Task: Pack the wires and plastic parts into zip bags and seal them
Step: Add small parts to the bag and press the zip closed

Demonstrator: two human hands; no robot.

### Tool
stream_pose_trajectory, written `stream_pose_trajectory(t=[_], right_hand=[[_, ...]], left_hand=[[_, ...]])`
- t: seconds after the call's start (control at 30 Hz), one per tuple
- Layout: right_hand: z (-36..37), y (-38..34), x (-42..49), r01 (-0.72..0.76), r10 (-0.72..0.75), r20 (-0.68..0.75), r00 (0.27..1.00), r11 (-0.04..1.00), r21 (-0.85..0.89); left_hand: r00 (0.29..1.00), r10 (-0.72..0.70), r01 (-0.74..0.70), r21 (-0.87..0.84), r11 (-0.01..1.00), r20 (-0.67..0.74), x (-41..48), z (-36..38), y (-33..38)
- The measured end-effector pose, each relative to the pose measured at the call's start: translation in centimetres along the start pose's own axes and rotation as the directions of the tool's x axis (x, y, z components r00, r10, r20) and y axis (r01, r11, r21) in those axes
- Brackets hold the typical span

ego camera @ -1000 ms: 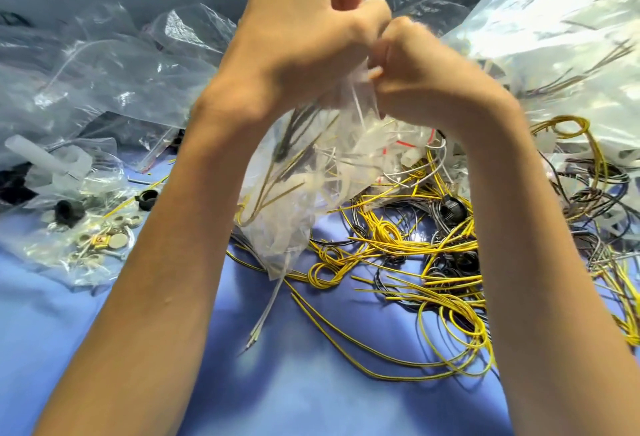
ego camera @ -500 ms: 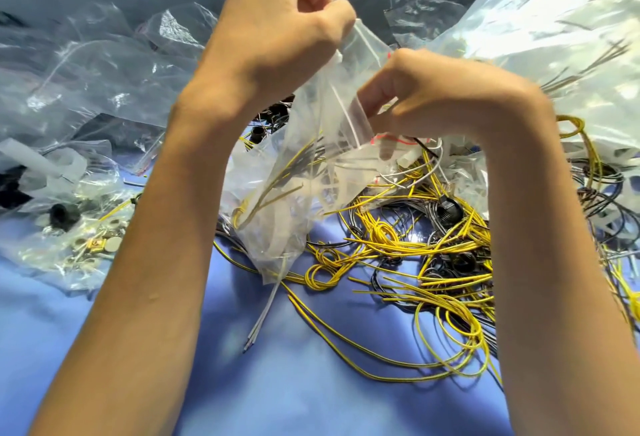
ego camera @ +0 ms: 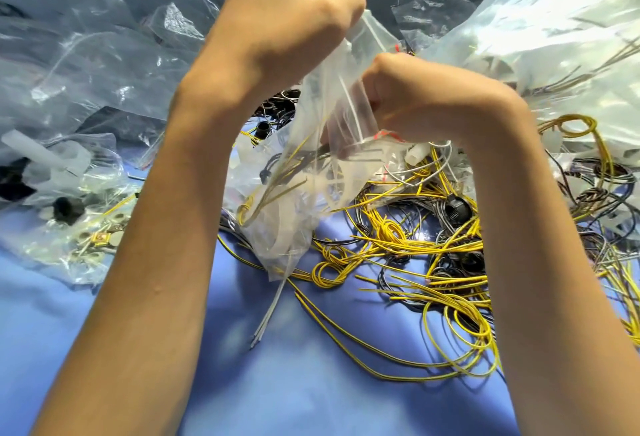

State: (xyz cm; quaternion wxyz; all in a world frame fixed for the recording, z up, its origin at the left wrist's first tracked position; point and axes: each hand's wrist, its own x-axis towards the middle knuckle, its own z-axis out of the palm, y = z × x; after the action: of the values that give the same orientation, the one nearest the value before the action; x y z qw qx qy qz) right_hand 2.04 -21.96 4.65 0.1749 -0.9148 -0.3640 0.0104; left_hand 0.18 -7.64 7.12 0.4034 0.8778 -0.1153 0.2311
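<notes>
A clear zip bag (ego camera: 311,172) with yellow and dark wires and white plastic strips inside hangs above the blue table. My left hand (ego camera: 291,13) pinches its top edge high up. My right hand (ego camera: 422,96) grips the bag's mouth lower down, near the red zip strip (ego camera: 388,136). Thin white wires (ego camera: 273,300) stick out of the bag's bottom corner. A tangle of yellow and black wires (ego camera: 426,255) lies on the table under my right forearm.
A filled bag of small parts (ego camera: 79,224) lies at the left. Crumpled clear bags (ego camera: 97,68) pile up at the back left, and a large bag (ego camera: 554,37) of wires and plastic sits at the back right. Blue cloth (ego camera: 311,383) covers the near table.
My hands have drawn apart along the bag's mouth: the left one stayed high, the right one dropped lower and to the right. The bag's top is now stretched between them.
</notes>
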Motion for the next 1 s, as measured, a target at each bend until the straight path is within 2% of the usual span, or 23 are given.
stream_pose_trajectory(t=[0.13,0.4,0.53,0.7,0.87,1.0], right_hand=[[0.2,-0.2,0.3,-0.016,0.016,-0.014,1.0,1.0,-0.016],[-0.9,-0.9,-0.7,0.026,-0.001,-0.191,0.982,0.991,0.131],[-0.2,-1.2,-0.3,0.015,-0.01,-0.164,0.986,0.999,0.028],[0.7,-0.7,0.6,-0.07,0.051,-0.105,0.993,0.982,-0.176],[-0.5,0.3,0.1,-0.08,0.076,-0.068,0.995,0.996,-0.047],[-0.8,1.4,-0.2,-0.03,0.038,-0.089,0.995,0.995,0.096]], left_hand=[[1.0,-0.007,0.007,-0.02,1.0,0.0,-0.2,-0.3,0.0],[1.0,-0.009,0.009,0.011,1.0,-0.008,-0.1,-1.0,-0.4],[1.0,-0.001,0.001,-0.007,1.0,-0.002,-0.2,-0.7,-0.1],[1.0,0.003,-0.001,-0.053,0.999,0.031,-0.3,-0.5,0.0],[0.982,0.042,0.019,-0.315,0.949,0.185,-0.6,-1.8,0.4],[0.945,0.064,0.075,-0.404,0.912,0.32,-0.7,-0.6,0.6]])
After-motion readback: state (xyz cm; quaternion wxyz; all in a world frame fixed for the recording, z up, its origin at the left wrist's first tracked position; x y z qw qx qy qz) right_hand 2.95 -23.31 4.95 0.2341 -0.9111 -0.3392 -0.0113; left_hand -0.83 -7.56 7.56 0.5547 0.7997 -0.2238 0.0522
